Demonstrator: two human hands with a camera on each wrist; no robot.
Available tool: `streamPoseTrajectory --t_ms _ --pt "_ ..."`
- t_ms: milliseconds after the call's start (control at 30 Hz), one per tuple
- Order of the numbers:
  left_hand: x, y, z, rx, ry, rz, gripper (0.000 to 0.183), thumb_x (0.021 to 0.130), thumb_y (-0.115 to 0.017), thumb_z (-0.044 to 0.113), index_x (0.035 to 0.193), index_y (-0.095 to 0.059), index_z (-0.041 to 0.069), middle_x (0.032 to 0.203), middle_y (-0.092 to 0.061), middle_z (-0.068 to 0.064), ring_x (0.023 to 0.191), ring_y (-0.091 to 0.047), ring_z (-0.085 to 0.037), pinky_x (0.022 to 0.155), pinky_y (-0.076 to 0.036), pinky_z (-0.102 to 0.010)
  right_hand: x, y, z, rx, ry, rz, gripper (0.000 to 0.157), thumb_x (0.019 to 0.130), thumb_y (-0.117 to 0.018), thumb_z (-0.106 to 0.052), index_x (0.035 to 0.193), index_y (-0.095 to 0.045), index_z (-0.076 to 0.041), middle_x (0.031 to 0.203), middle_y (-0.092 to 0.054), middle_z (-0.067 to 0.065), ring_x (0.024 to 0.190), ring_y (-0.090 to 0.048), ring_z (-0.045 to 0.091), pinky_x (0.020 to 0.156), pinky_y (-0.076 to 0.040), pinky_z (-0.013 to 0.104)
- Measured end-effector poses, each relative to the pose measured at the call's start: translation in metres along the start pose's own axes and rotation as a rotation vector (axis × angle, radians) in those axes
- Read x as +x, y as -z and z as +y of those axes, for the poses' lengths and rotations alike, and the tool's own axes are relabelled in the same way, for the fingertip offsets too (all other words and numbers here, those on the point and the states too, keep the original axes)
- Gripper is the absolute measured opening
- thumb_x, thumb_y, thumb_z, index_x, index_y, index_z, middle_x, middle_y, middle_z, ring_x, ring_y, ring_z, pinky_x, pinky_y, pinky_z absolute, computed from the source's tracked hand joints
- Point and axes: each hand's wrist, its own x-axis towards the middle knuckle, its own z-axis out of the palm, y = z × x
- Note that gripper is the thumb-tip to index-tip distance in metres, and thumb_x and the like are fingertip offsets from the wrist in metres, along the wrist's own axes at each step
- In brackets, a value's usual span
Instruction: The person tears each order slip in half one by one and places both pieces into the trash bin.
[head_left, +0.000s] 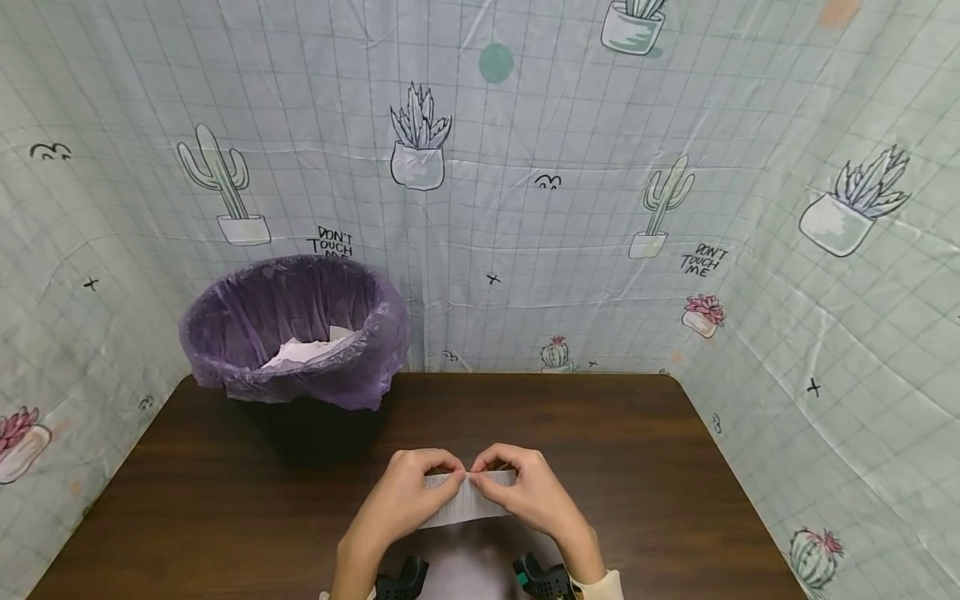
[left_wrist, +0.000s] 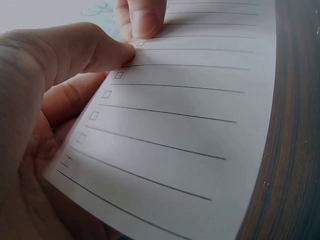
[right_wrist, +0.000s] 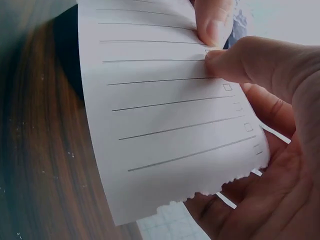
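Note:
Between both hands a lined paper sheet [head_left: 467, 505] is held up over the table. Small checkboxes run along its top edge in the left wrist view, where the ruled sheet [left_wrist: 175, 115] fills the middle. My left hand [head_left: 411, 492] pinches that edge with its thumb on the printed face and fingers behind. Right beside it, my right hand [head_left: 531, 490] pinches the same edge the same way, the two thumb tips close together at the middle. In the right wrist view, one end of the sheet [right_wrist: 165, 115] has a ragged, torn border.
A black bin [head_left: 307, 429] with a purple liner [head_left: 390, 325] stands at the back left of the dark wooden table [head_left: 622, 467]. White paper pieces [head_left: 307, 350] lie inside it. A cactus-print curtain [head_left: 480, 225] hangs behind and at both sides.

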Motion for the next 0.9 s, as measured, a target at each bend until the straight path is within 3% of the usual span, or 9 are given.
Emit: streamPoseTrajectory --t_ms 367,567,667,900 --pt "-0.002 -0.003 -0.001 0.073 0.048 0.004 0.012 0.092 -0.069 0.011 0.087 -0.078 0.018 0.089 -0.077 0.009 0.085 -0.071 -0.006 0.081 -0.059 -0.032 -0.001 -0.005 0.006 0.054 -0.044 -0.049 0.004 0.099 -0.071 -0.022 0.097 -0.073 -0.019 0.095 -0.073 -0.002 0.085 -0.065 0.005 0.072 -0.056 0.027" --pt "-0.011 -0.006 -0.004 0.055 0.072 0.002 0.013 0.091 -0.069 0.009 0.086 -0.077 0.019 0.09 -0.077 0.011 0.095 -0.075 -0.014 0.084 -0.06 -0.035 -0.005 -0.009 0.009 0.074 -0.036 -0.068 0.003 0.1 -0.07 -0.021 0.097 -0.072 -0.021 0.099 -0.075 -0.002 0.096 -0.069 0.008 0.085 -0.058 0.032" --pt "-0.008 -0.007 -0.003 0.078 0.088 0.038 0.013 0.089 -0.07 0.011 0.083 -0.076 0.021 0.087 -0.076 0.011 0.088 -0.073 -0.01 0.079 -0.059 -0.032 -0.002 -0.009 0.009 0.075 -0.02 -0.056 0.004 0.1 -0.07 -0.022 0.096 -0.072 -0.021 0.098 -0.075 -0.002 0.097 -0.07 0.008 0.087 -0.058 0.032" --pt "0.001 -0.006 0.002 0.059 0.126 0.078 0.014 0.086 -0.07 0.01 0.08 -0.075 0.022 0.081 -0.074 0.011 0.074 -0.06 0.002 0.074 -0.054 -0.024 0.005 -0.006 0.007 0.071 0.041 -0.016 0.006 0.098 -0.07 -0.015 0.094 -0.072 -0.02 0.093 -0.074 0.001 0.081 -0.066 0.004 0.072 -0.057 0.027"
